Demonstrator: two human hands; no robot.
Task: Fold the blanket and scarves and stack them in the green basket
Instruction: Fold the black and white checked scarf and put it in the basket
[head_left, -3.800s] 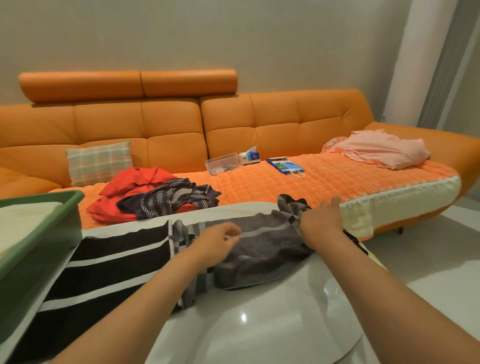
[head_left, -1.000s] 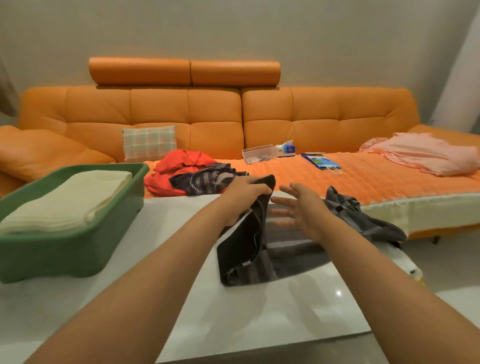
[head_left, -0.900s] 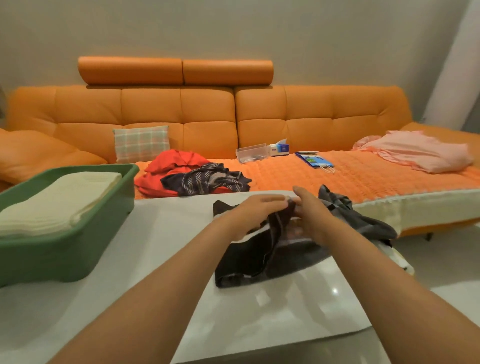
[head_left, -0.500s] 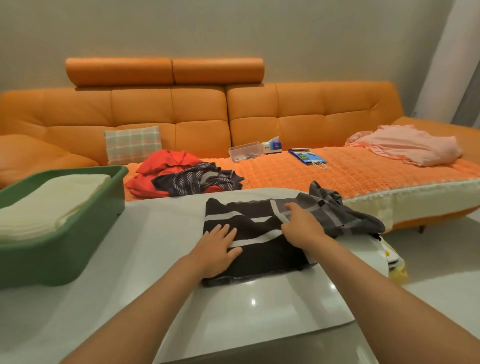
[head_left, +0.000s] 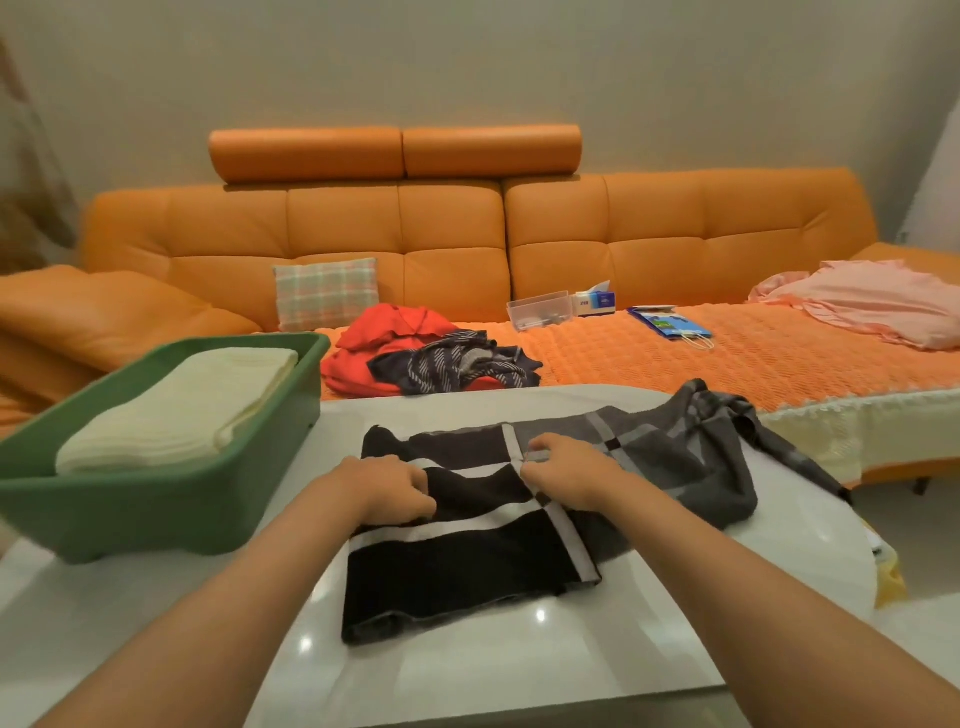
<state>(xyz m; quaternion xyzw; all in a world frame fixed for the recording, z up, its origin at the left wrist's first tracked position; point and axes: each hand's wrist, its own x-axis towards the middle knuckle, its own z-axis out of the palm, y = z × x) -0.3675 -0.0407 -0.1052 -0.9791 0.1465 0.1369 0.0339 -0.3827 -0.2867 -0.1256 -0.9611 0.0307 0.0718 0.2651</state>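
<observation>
Head camera is showing a black scarf (head_left: 467, 561) with white stripes and a grey far end, lying partly folded on the white table (head_left: 519, 670), just right of the green basket (head_left: 130, 514). The left hand (head_left: 384, 488) is pinching its left fold with curled fingers; the right hand (head_left: 566, 470) is pinching a pale stripe near the middle. A folded cream blanket (head_left: 182, 410) is lying inside the basket.

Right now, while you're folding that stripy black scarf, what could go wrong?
1. The scarf has its grey end bunched up at the right edge of the table, and part of it hangs over. It might slide off and drag the fold apart.
2. The table top looks shiny, so the folded part could slip when the left hand and right hand pull the cloth.
</observation>
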